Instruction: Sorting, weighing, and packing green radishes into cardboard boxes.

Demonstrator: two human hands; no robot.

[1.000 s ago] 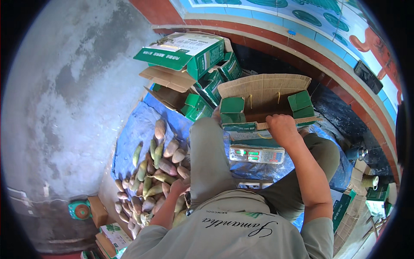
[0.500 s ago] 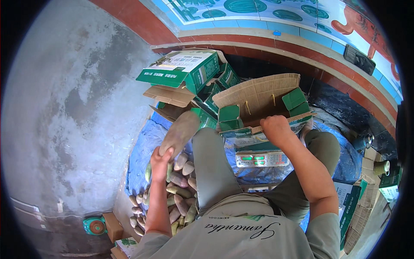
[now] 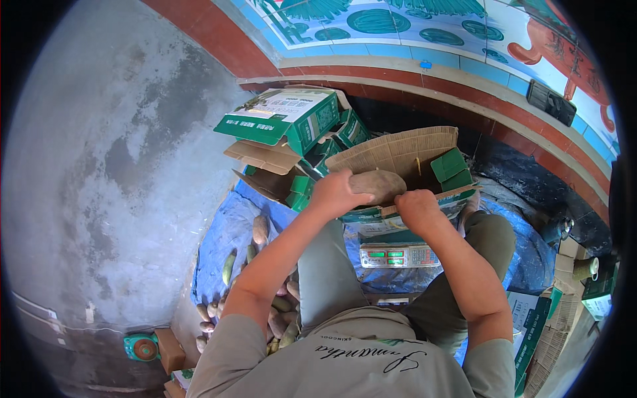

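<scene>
My left hand (image 3: 337, 194) is wrapped round one end of a thick, brownish root vegetable (image 3: 378, 186) and holds it over the mouth of an open green cardboard box (image 3: 381, 215). My right hand (image 3: 419, 209) is closed on the box's near edge, close to the vegetable's other end. The box rests on or just behind a digital scale (image 3: 400, 256) with lit green displays; its underside is partly hidden. Under my left arm lies a pile of similar root vegetables (image 3: 281, 304), some brownish and some green, partly covered by my arm and leg.
Other green cardboard boxes (image 3: 292, 113) are stacked at the far left, beside the open one. A blue tarp (image 3: 219, 232) covers the floor. Flattened cardboard (image 3: 554, 338) and a dark bottle-like container (image 3: 557, 225) are at the right. The tiled wall (image 3: 371, 71) rises behind.
My left hand has carried the root vegetable from above the pile, up and right, to the open box. My right hand stays on the box's near edge.
</scene>
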